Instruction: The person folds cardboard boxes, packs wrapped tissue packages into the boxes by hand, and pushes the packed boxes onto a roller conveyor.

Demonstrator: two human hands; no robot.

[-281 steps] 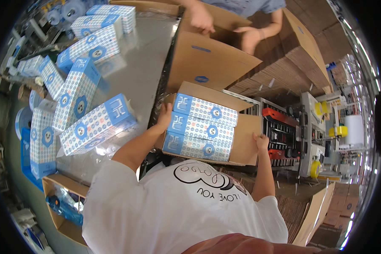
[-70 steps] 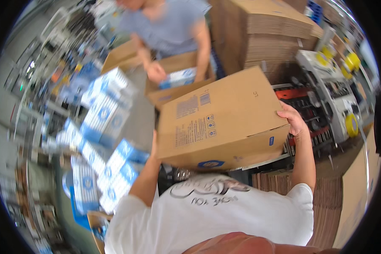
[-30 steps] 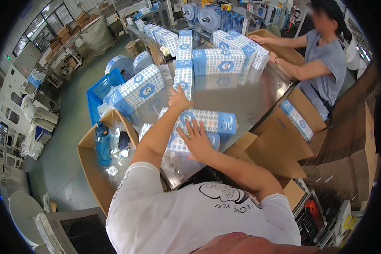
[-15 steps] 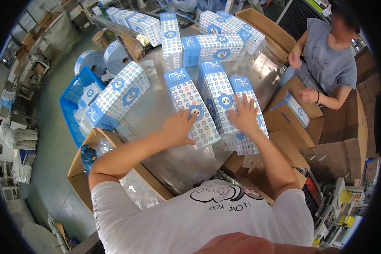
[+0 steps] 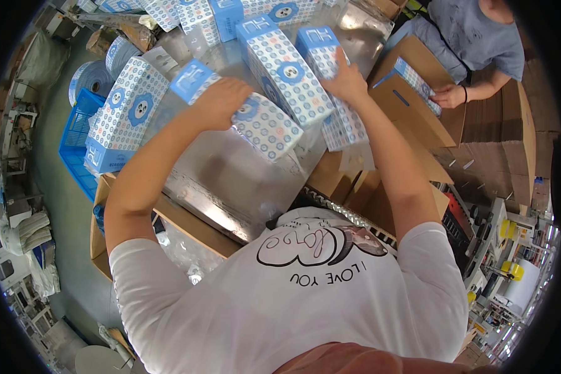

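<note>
Over the metal table, my left hand (image 5: 221, 103) is wrapped across the top of a long blue-and-white patterned pack (image 5: 268, 131), which lies slanted. My right hand (image 5: 346, 78) grips the upper right side of a similar pack (image 5: 343, 128); part of this pack is hidden behind the hand. Between the two lies a third long pack (image 5: 287, 75), touching the right one, with neither hand on it. Its blue end points away from me.
Several like packs (image 5: 199, 22) lie at the far side. Another pack (image 5: 128, 112) leans by a blue crate (image 5: 75, 143) on the left. Open cartons (image 5: 190, 227) stand along the near edge. At right, a co-worker's hand (image 5: 449, 96) touches a pack inside a carton (image 5: 411, 115).
My left hand has closed over the left pack and turned it aslant, away from the middle pack. The whole view has shifted. The co-worker's hand has moved onto the pack in the carton.
</note>
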